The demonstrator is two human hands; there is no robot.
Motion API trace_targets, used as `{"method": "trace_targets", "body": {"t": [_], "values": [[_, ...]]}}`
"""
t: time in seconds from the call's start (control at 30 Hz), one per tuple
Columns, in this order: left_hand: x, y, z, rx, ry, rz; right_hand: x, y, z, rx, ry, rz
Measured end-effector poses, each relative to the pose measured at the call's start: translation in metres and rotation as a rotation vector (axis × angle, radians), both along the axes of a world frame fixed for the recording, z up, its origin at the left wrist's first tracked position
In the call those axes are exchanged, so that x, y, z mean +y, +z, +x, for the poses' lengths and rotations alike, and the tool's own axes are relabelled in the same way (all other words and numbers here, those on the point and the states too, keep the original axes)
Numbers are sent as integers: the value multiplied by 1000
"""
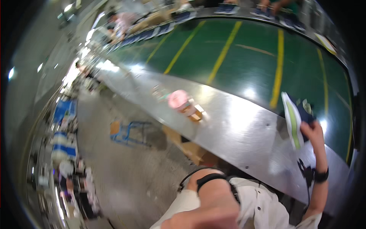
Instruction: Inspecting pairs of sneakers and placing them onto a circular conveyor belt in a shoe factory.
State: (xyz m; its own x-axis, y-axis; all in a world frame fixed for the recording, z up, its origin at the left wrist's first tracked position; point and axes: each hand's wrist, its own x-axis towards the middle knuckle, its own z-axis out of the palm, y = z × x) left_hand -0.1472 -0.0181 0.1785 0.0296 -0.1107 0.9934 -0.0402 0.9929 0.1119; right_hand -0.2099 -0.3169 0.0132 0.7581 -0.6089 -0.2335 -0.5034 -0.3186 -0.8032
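Note:
My right hand [313,133] is closed on a sneaker [292,119] with a dark navy upper and a white sole carrying a green band. It holds the sneaker on its side at the border of the metal ledge [244,126] and the green conveyor belt [251,57]. At the bottom of the view my left arm [217,194] is bent close to my body, with a black band around it. Blur and the picture's lower edge hide the fingers of my left hand.
A pink-topped container [178,100] with an amber lower part stands on the ledge. Across the belt, several dark sneakers [227,9] line the far edge beside other people's hands [280,4]. A blue-framed stool [129,133] is on the floor; a cardboard box [183,145] sits below the ledge.

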Motion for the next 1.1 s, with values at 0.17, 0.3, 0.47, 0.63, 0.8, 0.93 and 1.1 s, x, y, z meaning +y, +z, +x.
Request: {"method": "trace_targets", "body": {"t": [0.17,0.3,0.47,0.63,0.8,0.93,1.1], "values": [[-28,-90,42,-224,1439,935,-97,28,21,-520,-191,730],[-81,-212,78,356,828,1213,-185,35,79,-527,-527,958],[-73,-303,72,45,1024,1255,-278,4,149,-695,-754,968],[-69,-314,72,234,1068,1354,-348,-8,208,-1062,-706,1010],[-72,-309,72,278,1079,1361,-331,-41,211,-879,-607,698],[-73,-315,68,420,995,1418,-251,-61,163,-517,-411,756],[-75,-320,67,495,900,1469,-124,-57,65,-226,-153,779]]}}
